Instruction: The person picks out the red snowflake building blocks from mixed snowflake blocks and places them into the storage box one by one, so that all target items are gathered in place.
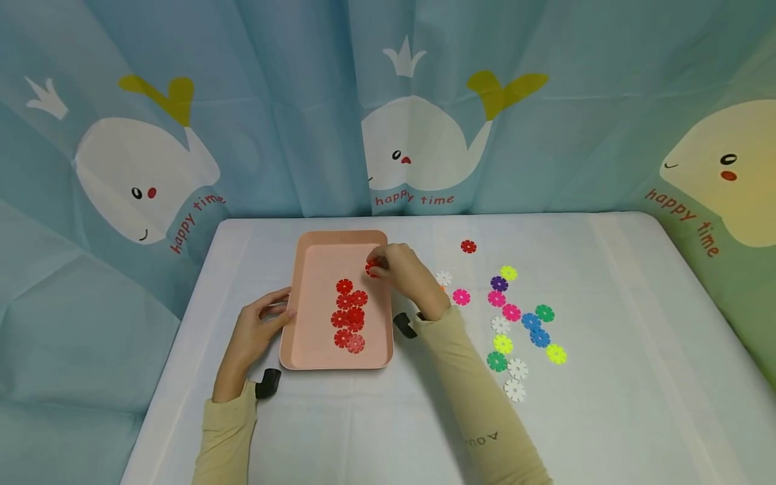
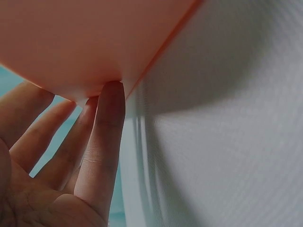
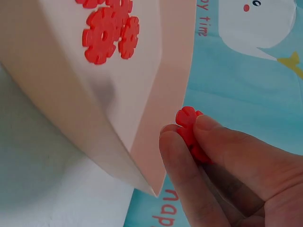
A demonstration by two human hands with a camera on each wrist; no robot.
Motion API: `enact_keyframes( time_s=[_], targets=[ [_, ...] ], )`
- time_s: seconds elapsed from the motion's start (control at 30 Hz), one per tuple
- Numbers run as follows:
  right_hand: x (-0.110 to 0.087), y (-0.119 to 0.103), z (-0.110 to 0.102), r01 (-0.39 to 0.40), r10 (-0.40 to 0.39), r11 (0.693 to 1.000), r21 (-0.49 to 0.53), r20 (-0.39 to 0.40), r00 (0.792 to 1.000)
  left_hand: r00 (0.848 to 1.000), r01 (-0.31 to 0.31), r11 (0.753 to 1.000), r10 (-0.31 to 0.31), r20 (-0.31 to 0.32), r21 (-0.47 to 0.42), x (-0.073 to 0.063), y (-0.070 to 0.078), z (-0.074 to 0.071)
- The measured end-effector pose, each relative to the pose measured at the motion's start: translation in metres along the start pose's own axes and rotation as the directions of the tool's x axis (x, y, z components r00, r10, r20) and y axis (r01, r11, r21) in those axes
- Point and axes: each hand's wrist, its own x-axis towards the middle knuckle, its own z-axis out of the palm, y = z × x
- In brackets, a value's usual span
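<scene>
My right hand point(image 1: 409, 269) pinches a red snowflake disc point(image 3: 188, 118) between thumb and fingertips, above the right side of the pink tray point(image 1: 315, 244). Part of that disc is hidden by the fingers. Inside the tray, several red snowflake discs point(image 1: 344, 301) lie close together, some overlapping, with a paler red disc point(image 1: 356, 344) at their near end. At the tray's left rim, my left hand point(image 1: 257, 330) holds the edge, its thumb on the rim. In the left wrist view, its fingertips point(image 2: 112, 90) touch the tray's outer wall.
Right of the tray, several discs in pink, white, blue point(image 1: 539, 337), green point(image 1: 545, 313), yellow and purple point(image 1: 499, 283) lie scattered on the white table point(image 1: 636, 377). One red disc point(image 1: 469, 246) lies farther back. A blue whale-print curtain point(image 1: 291, 135) hangs behind the table.
</scene>
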Motion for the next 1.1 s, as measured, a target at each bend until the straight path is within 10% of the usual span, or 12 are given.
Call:
enact_keyframes(
  time_s=[1.1],
  targets=[
    [0.014, -0.009, 0.019, 0.008, -0.007, 1.000, -0.018, 0.082, 0.997, 1.000, 0.012, 1.000, -0.012, 0.005, -0.020, -0.001, 0.002, 0.000]
  ],
)
